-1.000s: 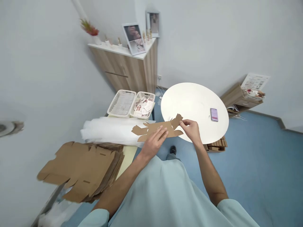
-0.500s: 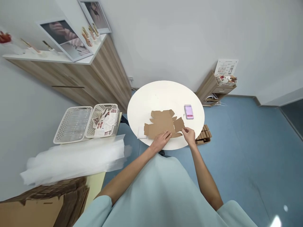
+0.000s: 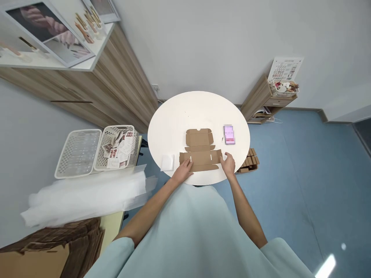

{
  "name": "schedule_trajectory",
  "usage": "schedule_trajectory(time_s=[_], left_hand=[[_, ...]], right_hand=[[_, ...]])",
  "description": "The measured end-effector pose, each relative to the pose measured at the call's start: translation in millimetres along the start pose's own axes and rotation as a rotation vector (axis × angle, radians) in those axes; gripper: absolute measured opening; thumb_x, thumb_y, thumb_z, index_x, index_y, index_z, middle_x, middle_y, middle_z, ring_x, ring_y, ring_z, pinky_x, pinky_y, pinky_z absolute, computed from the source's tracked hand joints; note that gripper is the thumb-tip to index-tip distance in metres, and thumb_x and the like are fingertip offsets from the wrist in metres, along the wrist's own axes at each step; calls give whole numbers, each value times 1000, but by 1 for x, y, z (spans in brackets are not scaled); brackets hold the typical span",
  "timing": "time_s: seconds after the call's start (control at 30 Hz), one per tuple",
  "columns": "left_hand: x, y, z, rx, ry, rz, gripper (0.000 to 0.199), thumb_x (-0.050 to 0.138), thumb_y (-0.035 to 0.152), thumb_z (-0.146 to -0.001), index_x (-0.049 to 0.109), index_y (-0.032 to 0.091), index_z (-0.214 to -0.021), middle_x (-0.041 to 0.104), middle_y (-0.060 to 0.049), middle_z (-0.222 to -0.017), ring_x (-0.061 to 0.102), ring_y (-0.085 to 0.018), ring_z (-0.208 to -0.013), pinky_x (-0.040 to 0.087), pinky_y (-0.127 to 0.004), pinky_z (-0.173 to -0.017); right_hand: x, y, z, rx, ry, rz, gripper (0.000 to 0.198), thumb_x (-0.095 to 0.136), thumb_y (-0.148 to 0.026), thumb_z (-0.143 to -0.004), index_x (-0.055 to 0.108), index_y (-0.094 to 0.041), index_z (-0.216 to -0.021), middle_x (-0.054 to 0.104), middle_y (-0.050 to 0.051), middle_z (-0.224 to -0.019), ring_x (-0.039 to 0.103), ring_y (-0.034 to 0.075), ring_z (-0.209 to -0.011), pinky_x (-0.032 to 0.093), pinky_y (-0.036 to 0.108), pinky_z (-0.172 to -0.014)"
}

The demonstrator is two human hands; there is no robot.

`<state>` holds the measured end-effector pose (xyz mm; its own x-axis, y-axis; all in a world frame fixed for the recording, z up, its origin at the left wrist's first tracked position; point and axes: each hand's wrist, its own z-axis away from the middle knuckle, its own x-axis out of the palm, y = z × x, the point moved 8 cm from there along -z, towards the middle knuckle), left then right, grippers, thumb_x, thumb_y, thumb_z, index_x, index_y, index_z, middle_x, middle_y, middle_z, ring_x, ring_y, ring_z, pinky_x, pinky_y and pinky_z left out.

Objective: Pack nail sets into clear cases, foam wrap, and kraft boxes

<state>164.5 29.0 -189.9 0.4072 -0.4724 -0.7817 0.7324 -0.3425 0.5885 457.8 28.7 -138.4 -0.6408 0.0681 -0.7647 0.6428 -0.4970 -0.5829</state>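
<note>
A brown cardboard box blank, partly folded, lies on the white oval table in front of me. Small slots show in its near panel, and its flapped far panel lies toward the wall. My left hand rests on the near left part of the cardboard, fingers stretched out. At the right edge, my right hand is open, thumb and fingers apart, the thumb close to the side flap. Whether it touches the flap I cannot tell. A flat white packet lies left of the blank.
A blurred pink-purple item lies on the table's right side. White baskets, one with small cards, stand left above a translucent white roll. Stacked cardboard is at lower left. Small brown boxes sit on the floor right.
The right flap has been let go and both side flaps lie differently, with slots now showing. My left hand has slid left along the cardboard, and my right hand has opened.
</note>
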Motion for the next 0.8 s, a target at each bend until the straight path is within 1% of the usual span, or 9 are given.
schedule_trajectory(time_s=[0.07, 0.13, 0.23, 0.3, 0.43, 0.57, 0.63, 0.73, 0.8], left_hand=[[-4, -12, 6, -61, -2, 37, 57, 76, 27, -90, 59, 21, -144, 48, -20, -164, 46, -37, -154, 42, -56, -124], [-5, -19, 10, -101, -17, 61, 47, 73, 26, -91, 67, 20, -137, 51, -18, -162, 48, -36, -152, 43, -53, -124], [-7, -22, 13, -140, -20, 107, 32, 67, 27, -96, 76, 17, -126, 55, -16, -160, 49, -34, -152, 41, -50, -126], [-10, -23, 13, -163, -2, 150, 31, 62, 30, -100, 78, 18, -123, 56, -13, -160, 52, -32, -149, 43, -48, -125], [-18, -23, 13, -192, 32, 200, 33, 55, 32, -104, 81, 22, -121, 60, -10, -157, 61, -30, -141, 47, -46, -121], [-22, -24, 11, -200, 49, 172, 37, 50, 24, -104, 80, 25, -126, 64, -8, -152, 65, -28, -135, 51, -45, -117], [-22, -24, 9, -206, 57, 152, 40, 48, 18, -103, 79, 25, -126, 65, -7, -150, 66, -27, -133, 53, -44, -115], [-22, -23, 8, -228, 88, 137, 38, 49, 14, -101, 80, 24, -120, 67, -8, -147, 67, -27, -131, 54, -43, -114], [-22, -23, 8, -263, 114, 140, 35, 50, 13, -100, 80, 23, -116, 69, -8, -142, 69, -26, -128, 54, -41, -112]], right_hand=[[7, -26, -11, -97, -36, -6, 58, 52, -38, -98, 55, -12, -150, 58, 20, -155, 57, 33, -141, 46, 45, -117], [22, -49, -24, -154, -116, -6, 62, 55, -34, -97, 49, -13, -156, 54, 20, -158, 53, 33, -145, 44, 45, -120], [52, -71, -42, -167, -251, 50, 72, 61, -28, -94, 41, -14, -161, 51, 21, -160, 53, 35, -144, 43, 46, -120], [69, -78, -50, -166, -317, 81, 77, 62, -27, -93, 34, -16, -165, 48, 22, -161, 54, 36, -142, 44, 47, -119], [87, -82, -55, -196, -372, 69, 83, 62, -29, -94, 28, -18, -168, 47, 22, -157, 59, 34, -134, 47, 45, -115], [87, -73, -46, -222, -390, 21, 92, 69, -37, -92, 23, -23, -170, 48, 18, -150, 69, 26, -114, 53, 42, -106], [86, -68, -37, -271, -418, 10, 105, 78, -44, -86, 19, -27, -172, 46, 17, -150, 67, 28, -119, 55, 42, -104], [87, -57, -20, -334, -515, 44, 132, 91, -49, -72, 9, -31, -173, 40, 18, -155, 59, 34, -135, 55, 46, -104], [88, -48, -10, -337, -574, 80, 142, 95, -51, -67, 4, -31, -174, 36, 20, -159, 57, 37, -137, 54, 50, -105]])
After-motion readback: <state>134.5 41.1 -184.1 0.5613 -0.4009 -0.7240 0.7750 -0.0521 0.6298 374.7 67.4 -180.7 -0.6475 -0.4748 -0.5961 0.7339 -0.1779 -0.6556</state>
